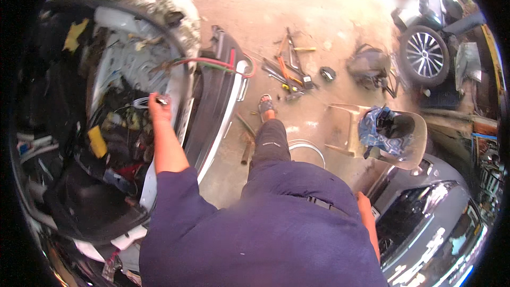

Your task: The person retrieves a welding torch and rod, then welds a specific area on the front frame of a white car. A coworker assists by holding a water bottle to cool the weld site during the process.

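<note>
My left hand (pixel 159 110) reaches out over the opening of a stripped car body (pixel 183 37). Its fingers are closed around a small dark and shiny piece, too blurred to name. A thin pale loop of wire (pixel 141 103) shows right beside the fingers; whether the hand grips it I cannot tell. Below the hand, inside the opening, are dark wiring and a yellow piece (pixel 97 141). My right hand (pixel 363 201) hangs low by my hip, near a grey car part (pixel 419 223). Its fingers are mostly hidden behind my body.
Red and green hoses (pixel 215 64) run from the car opening over a dark panel (pixel 212 95). Hand tools (pixel 289 69) lie piled on the floor ahead. Rightward are a plastic chair (pixel 342 130) bearing blue cloth (pixel 380 127), a dark bag (pixel 369 66) and a wheel (pixel 425 56).
</note>
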The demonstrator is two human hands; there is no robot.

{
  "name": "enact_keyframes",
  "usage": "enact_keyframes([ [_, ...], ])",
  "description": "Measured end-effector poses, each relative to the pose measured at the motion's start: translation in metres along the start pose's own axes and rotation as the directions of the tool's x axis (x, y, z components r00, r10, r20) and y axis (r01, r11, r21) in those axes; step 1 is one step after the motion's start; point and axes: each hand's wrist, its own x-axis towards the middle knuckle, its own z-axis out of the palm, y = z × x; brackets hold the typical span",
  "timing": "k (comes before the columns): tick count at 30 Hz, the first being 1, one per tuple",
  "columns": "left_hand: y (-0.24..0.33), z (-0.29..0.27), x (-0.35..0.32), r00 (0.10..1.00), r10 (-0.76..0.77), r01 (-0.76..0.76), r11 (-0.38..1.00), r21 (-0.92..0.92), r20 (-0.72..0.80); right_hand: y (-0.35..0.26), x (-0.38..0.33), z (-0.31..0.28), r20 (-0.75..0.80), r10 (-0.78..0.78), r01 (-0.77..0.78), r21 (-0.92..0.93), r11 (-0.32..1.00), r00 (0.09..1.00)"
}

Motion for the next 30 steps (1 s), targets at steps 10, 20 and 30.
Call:
enact_keyframes([
  [10,0.012,0.065,0.183,0.981,-0.161,0.159,0.987,-0.033,-0.105,-0.08,0.027,-0.211,0.103,0.293,-0.302,0.52,0.799,0.951],
  [20,0.021,0.093,0.141,0.969,-0.138,0.13,0.99,-0.053,-0.203,-0.179,0.164,-0.31,0.212,0.117,-0.183,0.326,0.927,0.97],
  [30,-0.003,0.117,-0.113,0.936,0.087,-0.079,0.996,0.039,-0.342,-0.218,0.44,-0.398,0.33,-0.148,0.2,-0.129,0.971,0.932],
])
